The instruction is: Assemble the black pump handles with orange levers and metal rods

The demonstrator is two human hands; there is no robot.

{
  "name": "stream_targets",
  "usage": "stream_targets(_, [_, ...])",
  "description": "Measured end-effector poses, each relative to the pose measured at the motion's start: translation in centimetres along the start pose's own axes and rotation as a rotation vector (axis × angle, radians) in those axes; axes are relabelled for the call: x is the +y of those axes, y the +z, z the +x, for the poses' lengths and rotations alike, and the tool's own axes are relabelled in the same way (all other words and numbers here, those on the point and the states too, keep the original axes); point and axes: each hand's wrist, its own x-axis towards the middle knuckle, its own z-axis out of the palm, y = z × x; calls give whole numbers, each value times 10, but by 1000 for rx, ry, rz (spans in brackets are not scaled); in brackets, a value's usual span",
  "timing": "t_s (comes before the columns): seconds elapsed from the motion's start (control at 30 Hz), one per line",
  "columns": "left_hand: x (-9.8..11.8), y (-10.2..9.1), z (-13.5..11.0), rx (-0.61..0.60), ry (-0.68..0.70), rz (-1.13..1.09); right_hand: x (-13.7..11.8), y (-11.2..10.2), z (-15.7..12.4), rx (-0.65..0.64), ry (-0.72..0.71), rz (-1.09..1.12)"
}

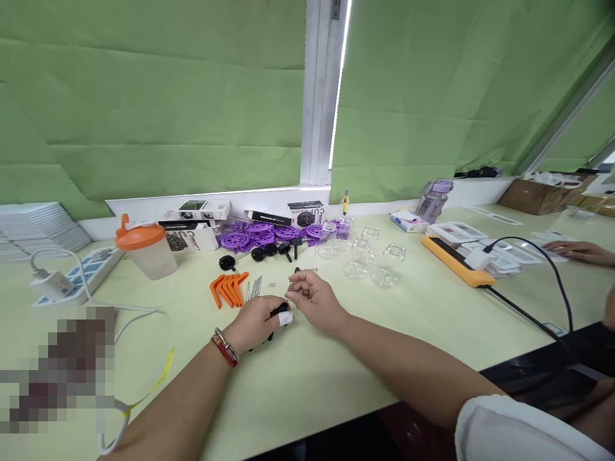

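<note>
My left hand [259, 320] is closed around a small black plastic part [281, 308], most of it hidden by the fingers; white tape wraps the thumb. Close against it, my right hand [314, 301] has its thumb and fingers pinched over something too small to make out. Behind my left hand lie several bent orange pieces [228, 289] and thin metal rods [254, 287]. Tiny metal bits [271, 285] rest between the rods and my right hand. Farther back are round black parts [258, 254] and a heap of purple spoked discs [262, 235].
Several clear glass-like cups [384, 276] stand right of the purple heap. At left are an orange-lidded cup [154, 256] and a power strip [79, 275]. Boxes [192, 237] line the wall. To the right lie an orange-edged power strip [456, 262] and another person's hand [576, 250].
</note>
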Motion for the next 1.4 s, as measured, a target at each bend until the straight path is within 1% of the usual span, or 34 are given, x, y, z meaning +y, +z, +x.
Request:
stream_targets(0.1, [-2,1,0,9,-28,18,-2,5,-6,-9,-11,-6])
stream_targets(0.23, [-3,2,1,10,-25,8,0,6,-5,15,-51,-129])
stream_targets(0.37, [-4,2,0,3,-28,-3,3,4,-5,-2,-115,-231])
stream_targets(0.43, [-5,2,0,3,-27,-1,2,2,-6,-31,-157,-272])
stream_targets(0.57, [-5,2,0,2,-14,6,-3,-1,-7,-129,-293,-331])
stream_targets(0.63, [-5,2,0,-4,-13,3,-5,-3,-7,-173,-314,-368])
stream_targets(0.8, [-5,3,0,3,-29,12,-7,-6,-7,-226,-264,-435])
stream_targets(1.03, [-5,1,1,4,-7,38,-4,-5,-7,-214,-247,-435])
stream_targets(1.13, [-5,0,0,31,0,91,-3,-2,-7,-195,-216,-426])
stream_targets(1.2, [-7,0,0,60,-9,147,-1,0,-7,-180,-143,-397])
stream_targets(1.3, [-12,-3,2,87,-29,208,5,5,-5,-152,40,-287])
stream_targets(1.4, [-21,-9,4,137,-69,168,17,8,0,-82,224,-210])
